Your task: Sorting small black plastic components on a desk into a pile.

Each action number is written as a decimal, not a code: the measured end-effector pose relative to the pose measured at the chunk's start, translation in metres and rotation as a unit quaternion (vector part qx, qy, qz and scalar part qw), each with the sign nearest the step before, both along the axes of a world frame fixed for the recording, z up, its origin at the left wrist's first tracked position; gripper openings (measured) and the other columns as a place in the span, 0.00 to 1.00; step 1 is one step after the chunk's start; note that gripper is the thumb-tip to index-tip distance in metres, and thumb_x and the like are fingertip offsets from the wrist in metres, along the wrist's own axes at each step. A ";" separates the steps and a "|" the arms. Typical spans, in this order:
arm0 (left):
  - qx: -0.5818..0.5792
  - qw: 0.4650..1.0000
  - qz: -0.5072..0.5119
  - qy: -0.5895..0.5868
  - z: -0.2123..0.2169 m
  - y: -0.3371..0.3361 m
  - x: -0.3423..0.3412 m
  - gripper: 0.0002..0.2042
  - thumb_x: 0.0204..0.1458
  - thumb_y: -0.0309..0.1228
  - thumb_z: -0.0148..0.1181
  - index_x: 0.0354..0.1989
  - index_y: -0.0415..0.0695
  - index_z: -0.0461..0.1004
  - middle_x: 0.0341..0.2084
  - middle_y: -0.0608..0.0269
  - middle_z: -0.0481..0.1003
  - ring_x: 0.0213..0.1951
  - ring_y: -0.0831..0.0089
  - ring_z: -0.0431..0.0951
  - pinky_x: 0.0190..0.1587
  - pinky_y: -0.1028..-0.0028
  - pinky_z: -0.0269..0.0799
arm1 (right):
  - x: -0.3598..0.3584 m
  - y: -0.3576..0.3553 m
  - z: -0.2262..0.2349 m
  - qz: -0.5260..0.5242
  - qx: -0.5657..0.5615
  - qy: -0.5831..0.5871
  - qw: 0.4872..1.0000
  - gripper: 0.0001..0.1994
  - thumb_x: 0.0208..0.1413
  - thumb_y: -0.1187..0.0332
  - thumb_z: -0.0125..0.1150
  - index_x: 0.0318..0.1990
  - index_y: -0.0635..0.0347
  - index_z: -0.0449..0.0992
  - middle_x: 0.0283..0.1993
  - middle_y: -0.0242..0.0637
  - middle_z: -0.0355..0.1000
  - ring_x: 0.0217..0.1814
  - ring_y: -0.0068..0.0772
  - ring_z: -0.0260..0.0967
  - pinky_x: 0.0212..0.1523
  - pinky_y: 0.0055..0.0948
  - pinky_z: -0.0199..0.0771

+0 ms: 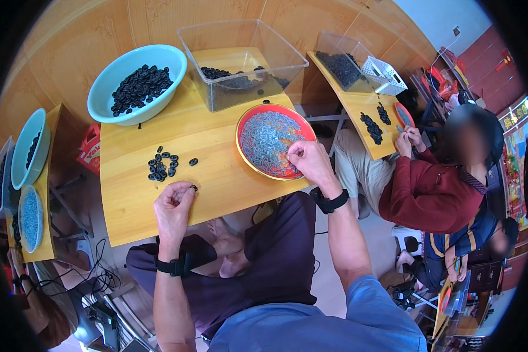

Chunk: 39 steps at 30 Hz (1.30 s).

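Note:
My left hand (173, 211) is closed in a pinch at the table's near edge, with a small black piece (194, 188) between thumb and fingertips. Beyond it lies a loose cluster of shiny black oval pieces (159, 170), with one more black oval piece (193, 161) off to the right. Over the right side of a red bowl with a yellow rim (240, 134), my right hand (312, 161) has its thumb and fingers pressed together. Many thin grey pins (267, 138) fill this bowl. Whatever those fingertips hold is too small to make out.
A light-blue basin (102, 108) of black pieces and a clear plastic bin (240, 97) stand at the back of the yellow table (129, 217). On the right, a person in a dark red top (428, 193) works at another table (358, 108). Cables (97, 270) lie at lower left.

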<state>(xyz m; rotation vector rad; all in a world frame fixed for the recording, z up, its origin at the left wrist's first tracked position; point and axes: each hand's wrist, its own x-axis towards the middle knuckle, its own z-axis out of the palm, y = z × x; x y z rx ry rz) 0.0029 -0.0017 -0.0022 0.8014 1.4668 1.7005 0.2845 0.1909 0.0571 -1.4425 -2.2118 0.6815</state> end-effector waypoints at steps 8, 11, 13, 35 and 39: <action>-0.004 1.000 -0.001 0.006 0.000 -0.001 0.000 0.05 0.56 0.18 0.61 0.40 0.33 0.77 0.32 0.63 0.80 0.34 0.81 0.79 0.41 0.81 0.75 | -0.008 0.002 0.001 -0.014 0.042 -0.025 0.999 0.04 0.47 0.71 0.62 0.29 0.59 0.81 0.28 0.44 0.78 0.33 0.47 0.78 0.36 0.41 0.76; -0.008 1.000 -0.002 0.010 0.001 0.000 0.001 0.05 0.56 0.18 0.61 0.41 0.33 0.77 0.32 0.63 0.80 0.34 0.81 0.79 0.41 0.81 0.75 | -0.015 0.003 0.002 -0.002 0.058 -0.083 0.995 0.04 0.46 0.71 0.61 0.28 0.57 0.82 0.29 0.45 0.78 0.34 0.49 0.78 0.38 0.43 0.76; -0.013 1.000 -0.003 0.013 0.002 -0.001 0.000 0.05 0.56 0.18 0.61 0.41 0.33 0.77 0.32 0.62 0.80 0.34 0.81 0.79 0.41 0.81 0.75 | -0.017 0.004 -0.001 0.014 0.080 -0.114 0.990 0.04 0.46 0.71 0.61 0.28 0.57 0.82 0.29 0.45 0.78 0.35 0.50 0.78 0.39 0.44 0.76; -0.005 1.000 0.004 0.003 -0.006 0.001 -0.001 0.08 0.53 0.19 0.64 0.41 0.32 0.78 0.33 0.62 0.81 0.33 0.83 0.78 0.39 0.82 0.75 | -0.128 -0.098 -0.011 0.171 -0.086 0.231 0.954 0.05 0.54 0.77 0.62 0.37 0.66 0.80 0.32 0.36 0.79 0.35 0.23 0.78 0.36 0.22 0.75; -0.030 0.999 0.001 0.038 -0.002 0.000 0.000 0.07 0.55 0.18 0.62 0.42 0.32 0.77 0.34 0.59 0.81 0.35 0.78 0.81 0.42 0.80 0.77 | -0.147 -0.098 -0.038 0.146 -0.084 0.280 0.945 0.05 0.54 0.78 0.62 0.39 0.66 0.78 0.32 0.36 0.79 0.35 0.23 0.77 0.37 0.23 0.75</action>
